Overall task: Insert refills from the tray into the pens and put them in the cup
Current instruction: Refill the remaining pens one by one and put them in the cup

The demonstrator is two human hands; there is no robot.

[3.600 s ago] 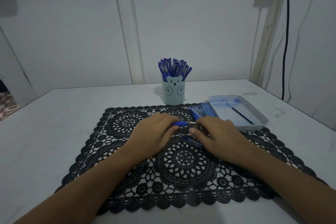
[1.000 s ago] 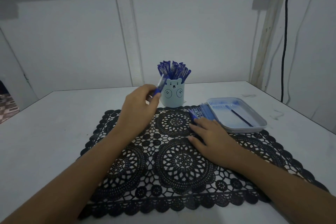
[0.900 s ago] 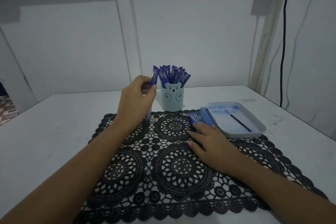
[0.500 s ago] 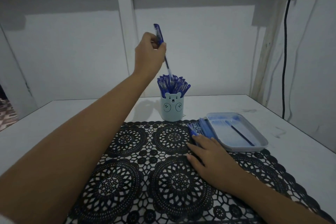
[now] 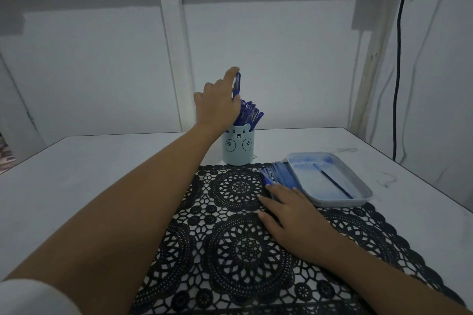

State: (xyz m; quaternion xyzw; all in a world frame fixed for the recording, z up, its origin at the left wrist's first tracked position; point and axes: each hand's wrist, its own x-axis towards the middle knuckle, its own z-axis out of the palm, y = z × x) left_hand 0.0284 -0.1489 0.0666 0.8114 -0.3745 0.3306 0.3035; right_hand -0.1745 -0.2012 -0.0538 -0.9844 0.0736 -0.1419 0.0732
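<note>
The left hand (image 5: 217,106) pinches a blue pen (image 5: 237,84) upright above the bear cup (image 5: 238,147); the right hand (image 5: 294,220) lies open, flat on the lace mat (image 5: 230,250).

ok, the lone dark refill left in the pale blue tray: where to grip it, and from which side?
Pinch the thin dark refill mid-length, coming from straight above. It lies flat and diagonal on the floor of the pale blue tray, so the raised rim blocks side approaches; set fingertips across its axis. The right hand rests nearest.
</note>
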